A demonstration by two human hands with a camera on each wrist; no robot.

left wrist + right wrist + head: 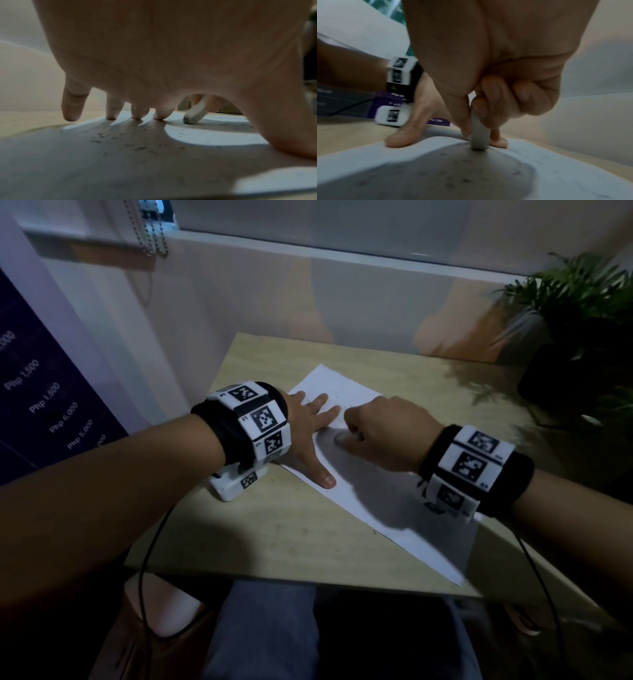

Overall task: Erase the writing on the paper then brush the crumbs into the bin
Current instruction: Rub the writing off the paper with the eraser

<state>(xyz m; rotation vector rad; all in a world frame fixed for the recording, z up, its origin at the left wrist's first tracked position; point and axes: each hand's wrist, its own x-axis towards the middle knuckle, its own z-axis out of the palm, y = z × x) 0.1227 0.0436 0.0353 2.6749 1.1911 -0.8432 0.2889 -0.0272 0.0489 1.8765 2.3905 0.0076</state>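
Note:
A white sheet of paper (383, 501) lies at an angle on the pale wooden table (267, 529). My left hand (313, 426) lies flat on the sheet's far left part, fingers spread and straight, fingertips (111, 116) pressing the paper (214, 136). My right hand (380, 433) is curled just to its right and pinches a grey-white eraser (479, 136) between thumb and fingers. The eraser's dirty tip (190, 119) touches the paper (573, 175). Dark eraser crumbs (137, 146) are scattered over the sheet near both hands. No bin is in view.
A potted plant (582, 313) stands at the table's far right corner. A wall and window sill run behind the table. A dark purple poster (44, 405) with prices hangs at the left. My knees sit below the front table edge (308, 577).

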